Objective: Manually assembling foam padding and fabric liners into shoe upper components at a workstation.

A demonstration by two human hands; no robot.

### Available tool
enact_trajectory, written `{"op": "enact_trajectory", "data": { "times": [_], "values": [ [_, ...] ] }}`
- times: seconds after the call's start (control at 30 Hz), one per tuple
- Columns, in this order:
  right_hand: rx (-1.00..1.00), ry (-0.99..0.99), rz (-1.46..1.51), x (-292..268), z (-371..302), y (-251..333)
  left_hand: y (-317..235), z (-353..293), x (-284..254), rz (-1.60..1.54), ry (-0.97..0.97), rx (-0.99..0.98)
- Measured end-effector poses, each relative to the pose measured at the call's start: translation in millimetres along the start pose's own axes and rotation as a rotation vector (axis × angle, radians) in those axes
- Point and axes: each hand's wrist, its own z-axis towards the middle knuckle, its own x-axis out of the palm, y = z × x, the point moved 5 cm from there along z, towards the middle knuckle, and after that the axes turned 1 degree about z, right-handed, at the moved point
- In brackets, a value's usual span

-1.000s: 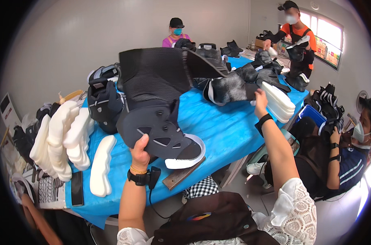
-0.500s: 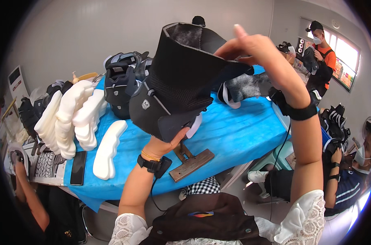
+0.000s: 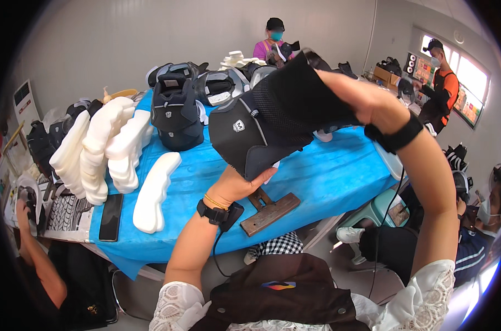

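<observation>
Apron cloth [image 3: 294,281] lies nearest, below both forearms. Beyond it, the left hand [image 3: 239,185] grips the lower end of a black shoe upper [image 3: 275,118], thumb laid along its right side. The upper is held above the blue table cover [image 3: 333,176], its long axis slanting up and rightward from that palm to the right hand [image 3: 355,94], which is nearer the wide collar end; its fingertips are hidden by the black material, so I cannot tell whether they are closed. A wooden block [image 3: 269,215] sits just below the left hand. Left of it lies a loose white wavy piece [image 3: 155,193], then white stacks [image 3: 96,149]. Dark shoes [image 3: 176,116] crowd behind the upper; farthest, a co-worker [image 3: 266,49] faces across.
</observation>
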Motion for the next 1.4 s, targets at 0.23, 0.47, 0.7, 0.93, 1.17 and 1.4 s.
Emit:
{"op": "enact_trajectory", "data": {
  "times": [0.23, 0.47, 0.7, 0.93, 1.17, 1.4],
  "values": [
    [-0.143, -0.285, 0.337, 27, -21, -21, -3, 5, 1, -0.164, 0.098, -0.033],
    [-0.346, -0.271, -0.06, 30, -28, -21, 11, 4, 0, -0.045, 0.155, -0.062],
    [-0.935, -0.593, -0.656, 19, -22, 13, 22, 8, 23, -0.071, 0.129, -0.129],
    [-1.156, -0.801, -1.191, 10, 2, 24, 8, 27, 28, 0.357, -0.08, 0.095],
    [-1.155, -0.852, -1.212, 5, 13, 24, 24, 34, 33, 0.056, -0.052, 0.001],
    [-1.161, -1.152, -0.992, -55, -4, 28, 42, 33, 34, -0.342, -0.222, 0.041]
  ]
}}
